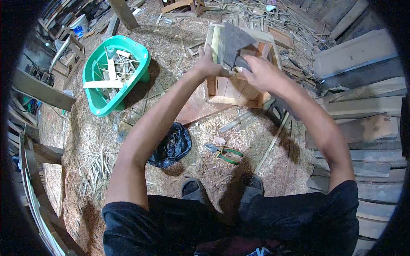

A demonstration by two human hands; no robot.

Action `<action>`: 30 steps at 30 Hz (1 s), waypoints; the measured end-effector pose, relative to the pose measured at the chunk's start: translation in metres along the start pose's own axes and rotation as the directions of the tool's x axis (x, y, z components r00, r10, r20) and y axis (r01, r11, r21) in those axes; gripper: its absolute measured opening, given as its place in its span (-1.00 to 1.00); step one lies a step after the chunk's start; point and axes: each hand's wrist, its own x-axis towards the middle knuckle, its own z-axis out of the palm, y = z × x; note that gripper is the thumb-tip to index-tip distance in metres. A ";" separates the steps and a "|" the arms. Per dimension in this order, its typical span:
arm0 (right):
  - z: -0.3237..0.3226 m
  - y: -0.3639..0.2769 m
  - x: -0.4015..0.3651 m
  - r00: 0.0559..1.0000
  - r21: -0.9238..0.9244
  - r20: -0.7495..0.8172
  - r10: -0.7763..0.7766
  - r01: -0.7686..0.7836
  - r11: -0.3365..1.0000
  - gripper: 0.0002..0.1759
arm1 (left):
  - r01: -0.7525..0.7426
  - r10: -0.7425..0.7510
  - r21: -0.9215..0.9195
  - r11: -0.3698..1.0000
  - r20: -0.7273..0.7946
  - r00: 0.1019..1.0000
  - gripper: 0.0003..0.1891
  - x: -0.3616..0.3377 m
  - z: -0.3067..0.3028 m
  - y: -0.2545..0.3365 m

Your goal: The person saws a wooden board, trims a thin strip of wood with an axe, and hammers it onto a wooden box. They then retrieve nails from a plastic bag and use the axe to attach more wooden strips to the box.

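A wooden box point(239, 101) with a slatted inside stands on the floor ahead of me. My left hand point(209, 65) grips its left side, fingers over the edge and thumb stretched inward across the frame. Closed round the dark handle of a hatchet-like tool point(235, 42) is my right hand point(259, 72). The tool's broad, flared grey head rises over the box and covers part of its upper frame. Both hands are close together, the left thumb tip near the right fingers. My right forearm hides some of the box's right side.
A green plastic tub point(143, 70) of wood scraps stands at the left. Nearer my feet are a black plastic bag point(171, 147) and green-handled pliers point(224, 152). Stacked planks point(363, 104) line the right side. Shavings and offcuts cover the floor.
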 end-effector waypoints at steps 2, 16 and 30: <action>-0.002 0.001 0.000 1.000 -0.004 0.002 0.024 -0.024 1.000 -0.52 | -0.001 0.000 0.040 0.999 0.027 1.000 0.64 -0.002 -0.003 0.003; -0.014 0.001 0.007 0.992 0.101 -0.129 0.004 0.010 0.995 -0.61 | -0.006 0.006 0.014 1.000 -0.015 1.000 0.54 0.002 0.004 -0.004; -0.015 -0.010 0.003 0.994 0.129 -0.095 0.049 -0.036 0.991 -0.60 | -0.034 0.034 0.007 0.999 -0.065 0.997 0.52 0.001 0.007 -0.006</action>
